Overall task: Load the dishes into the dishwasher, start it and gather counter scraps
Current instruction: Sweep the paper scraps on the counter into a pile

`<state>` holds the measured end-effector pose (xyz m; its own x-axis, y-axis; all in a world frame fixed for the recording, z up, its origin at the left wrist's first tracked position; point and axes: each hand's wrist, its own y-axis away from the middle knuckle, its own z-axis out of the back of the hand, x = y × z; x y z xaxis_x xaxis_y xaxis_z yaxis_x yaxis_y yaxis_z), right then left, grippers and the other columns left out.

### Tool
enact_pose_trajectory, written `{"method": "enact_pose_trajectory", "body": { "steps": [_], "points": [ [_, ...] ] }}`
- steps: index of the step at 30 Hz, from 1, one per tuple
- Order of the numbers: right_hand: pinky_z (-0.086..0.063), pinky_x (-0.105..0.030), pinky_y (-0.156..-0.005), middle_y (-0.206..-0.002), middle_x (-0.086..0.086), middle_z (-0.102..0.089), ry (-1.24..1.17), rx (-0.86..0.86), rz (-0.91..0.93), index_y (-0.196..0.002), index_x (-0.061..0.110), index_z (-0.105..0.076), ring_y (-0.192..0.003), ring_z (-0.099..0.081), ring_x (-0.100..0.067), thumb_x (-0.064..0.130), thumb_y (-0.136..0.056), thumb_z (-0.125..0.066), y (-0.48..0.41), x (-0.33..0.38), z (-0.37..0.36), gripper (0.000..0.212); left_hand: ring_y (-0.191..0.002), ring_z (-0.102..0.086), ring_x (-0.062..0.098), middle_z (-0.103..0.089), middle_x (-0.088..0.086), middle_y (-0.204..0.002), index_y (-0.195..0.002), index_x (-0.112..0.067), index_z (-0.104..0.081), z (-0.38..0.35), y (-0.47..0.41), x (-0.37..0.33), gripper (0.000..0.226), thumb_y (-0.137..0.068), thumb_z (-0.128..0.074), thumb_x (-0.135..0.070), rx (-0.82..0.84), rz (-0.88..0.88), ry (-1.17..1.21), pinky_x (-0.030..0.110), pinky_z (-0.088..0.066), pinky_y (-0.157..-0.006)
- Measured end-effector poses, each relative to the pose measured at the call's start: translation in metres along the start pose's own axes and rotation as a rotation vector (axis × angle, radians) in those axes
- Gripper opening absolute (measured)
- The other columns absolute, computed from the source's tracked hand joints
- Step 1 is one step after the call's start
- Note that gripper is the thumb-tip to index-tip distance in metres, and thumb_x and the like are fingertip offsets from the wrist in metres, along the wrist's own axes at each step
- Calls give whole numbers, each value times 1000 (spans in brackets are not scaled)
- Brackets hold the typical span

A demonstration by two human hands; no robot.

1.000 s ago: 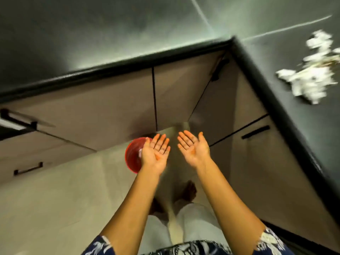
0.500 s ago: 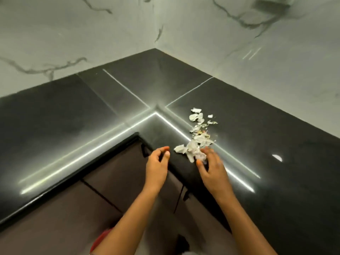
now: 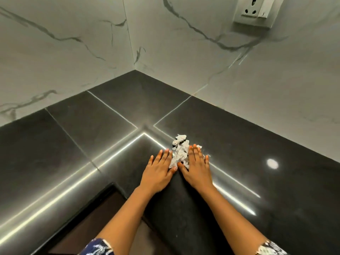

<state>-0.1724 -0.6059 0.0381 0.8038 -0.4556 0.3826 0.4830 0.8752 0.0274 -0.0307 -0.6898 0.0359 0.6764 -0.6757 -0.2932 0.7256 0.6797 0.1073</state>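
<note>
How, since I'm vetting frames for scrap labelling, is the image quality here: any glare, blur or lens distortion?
Head view: long white glare streaks and a round light spot reflect off the glossy black stone countertop; the crumpled white scraps between the left hand and right hand are sharp; wide-angle distortion tilts the white wall socket.

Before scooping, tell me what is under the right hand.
The right hand lies flat on the black counter, its inner edge over some white scraps. Anything beneath the palm is covered.
</note>
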Motion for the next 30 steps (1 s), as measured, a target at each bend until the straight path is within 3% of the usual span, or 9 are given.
{"method": "enact_pose_trajectory", "body": {
  "steps": [3,5,8,14,17,20,30],
  "points": [
    [1,-30,-115,-158,0,-6,-346,-61,-7,-149,15,-14,-146,1,-16,54,-89,-45,-11,-10,10,78,-145,3,6,-5,-7,-159,-152,-22,-7,9,-19,22,65,-97,-26,-52,-61,-52,262,29,5,-115],
    [-1,-24,-114,-156,2,-14,-494,-149,-78,-148,16,-23,-145,-4,-13,46,-93,-49,-13,-26,17,67,-145,-6,8,-16,-3,-158,-151,-18,-19,16,-33,32,67,-93,-25,-50,-143,8,346,28,1,-115],
    [-3,-34,-117,-156,-1,-20,-414,-150,-144,-146,16,-29,-145,-10,-13,51,-93,-40,-40,-39,23,64,-146,-8,11,-17,-4,-158,-150,-20,-24,24,-71,40,57,-100,-26,-46,-97,-5,203,35,0,-117],
    [1,-46,-117,-153,8,-27,-179,136,120,-145,25,-34,-143,-13,-5,46,-99,-30,-113,-21,28,50,-146,-11,8,-25,-8,-156,-147,-23,-33,33,-120,42,46,-103,-30,-34,-101,-49,259,40,0,-117],
    [2,-42,-116,-152,13,-28,-177,249,239,-141,29,-39,-143,-12,-4,41,-101,-27,-113,-16,27,44,-144,-18,7,-35,-8,-151,-143,-22,-41,36,-116,44,41,-103,-31,-30,-109,-64,378,39,-1,-116],
    [2,-36,-114,-150,14,-32,-212,267,299,-137,30,-45,-140,-13,1,39,-101,-26,-95,-13,21,42,-144,-17,6,-34,-11,-151,-142,-26,-42,38,-114,46,42,-104,-28,-34,-52,-116,337,40,0,-117],
    [0,-32,-114,-149,13,-34,-245,193,233,-136,26,-47,-135,-14,7,46,-96,-23,-21,-4,17,51,-143,-11,3,-25,-13,-154,-145,-27,-34,33,-71,48,102,-72,8,-84,99,-341,290,24,-4,-116]
  ]
}}
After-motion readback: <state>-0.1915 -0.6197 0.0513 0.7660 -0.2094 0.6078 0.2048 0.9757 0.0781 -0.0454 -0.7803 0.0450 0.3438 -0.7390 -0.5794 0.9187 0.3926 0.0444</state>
